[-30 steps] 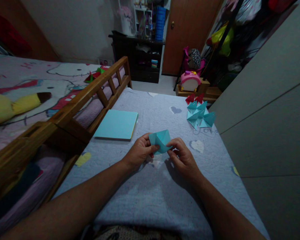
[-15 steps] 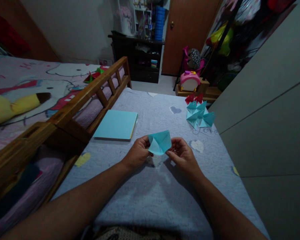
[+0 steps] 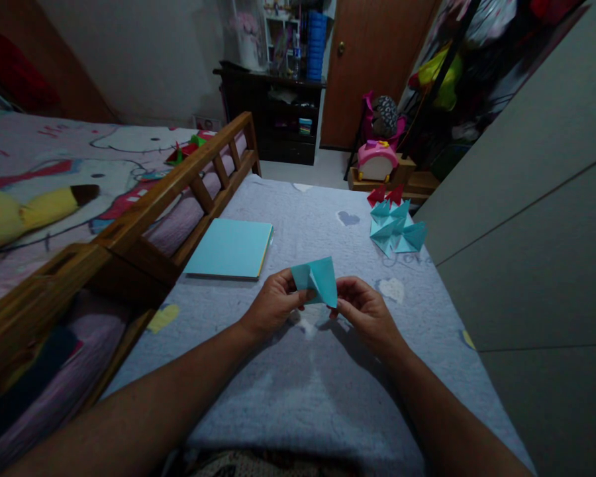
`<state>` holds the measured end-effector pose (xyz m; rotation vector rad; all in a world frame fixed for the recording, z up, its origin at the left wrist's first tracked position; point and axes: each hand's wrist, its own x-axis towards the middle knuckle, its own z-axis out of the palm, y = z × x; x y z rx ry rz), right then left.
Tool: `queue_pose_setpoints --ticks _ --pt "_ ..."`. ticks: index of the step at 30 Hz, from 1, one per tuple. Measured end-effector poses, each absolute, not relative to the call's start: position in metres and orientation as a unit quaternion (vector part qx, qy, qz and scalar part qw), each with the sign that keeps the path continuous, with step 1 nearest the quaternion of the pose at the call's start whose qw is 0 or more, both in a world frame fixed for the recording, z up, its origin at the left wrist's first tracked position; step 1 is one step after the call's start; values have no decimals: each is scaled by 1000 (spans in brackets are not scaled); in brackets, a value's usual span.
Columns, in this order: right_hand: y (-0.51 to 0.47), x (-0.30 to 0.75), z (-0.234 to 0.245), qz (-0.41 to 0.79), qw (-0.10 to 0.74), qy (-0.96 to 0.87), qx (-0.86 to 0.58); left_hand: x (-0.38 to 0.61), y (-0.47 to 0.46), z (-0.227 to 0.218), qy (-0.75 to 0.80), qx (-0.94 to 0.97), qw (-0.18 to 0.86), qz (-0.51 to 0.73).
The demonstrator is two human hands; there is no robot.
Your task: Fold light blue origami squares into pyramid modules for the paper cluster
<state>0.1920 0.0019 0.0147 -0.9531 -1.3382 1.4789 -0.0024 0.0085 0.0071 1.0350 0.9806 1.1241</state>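
Note:
A partly folded sheet of light blue origami paper (image 3: pixel 322 278) is held above the bed, a raised crease running down its middle. My left hand (image 3: pixel 275 301) pinches its left side, thumb across the front and fingers behind. At the lower right corner, my right hand (image 3: pixel 360 301) has thumb and fingertips closed on the paper's edge. To the left lies a flat stack of square light blue paper (image 3: pixel 231 248). Several folded light blue origami pieces (image 3: pixel 395 228) sit at the far right, with red folded pieces (image 3: pixel 385 195) just behind them.
A wooden bed rail (image 3: pixel 179 192) borders the bedsheet (image 3: pixel 302 384) on the left, with a yellow plush toy (image 3: pixel 10 215) beyond. A pale cabinet (image 3: pixel 541 218) stands along the right. Past the bed's far end are a dark shelf (image 3: pixel 273 119) and a pink toy case (image 3: pixel 377 161).
The left thumb has moved onto the front of the paper, and the crease now stands up more sharply. The paper has turned slightly and shifted a little left.

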Motion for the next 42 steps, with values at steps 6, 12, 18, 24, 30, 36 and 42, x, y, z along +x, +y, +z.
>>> queue_pose_setpoints --ticks 6,12,18,24,30,36,42 --pt "1 194 14 607 448 -543 -369 -2 8 9 434 446 611 490" --pt "1 193 16 614 439 -538 -376 -1 7 10 432 431 616 499" --pt "2 194 15 620 434 -539 -370 -2 8 9 426 421 621 506" --pt "4 196 14 623 435 -550 -347 -2 8 9 422 414 628 506" --pt "3 194 16 632 439 -527 -362 -2 9 9 423 423 625 501" --pt "2 193 14 635 437 -513 -379 0 6 12 423 444 622 488" --pt "3 191 8 643 437 -502 -379 2 1 17 418 448 641 462"
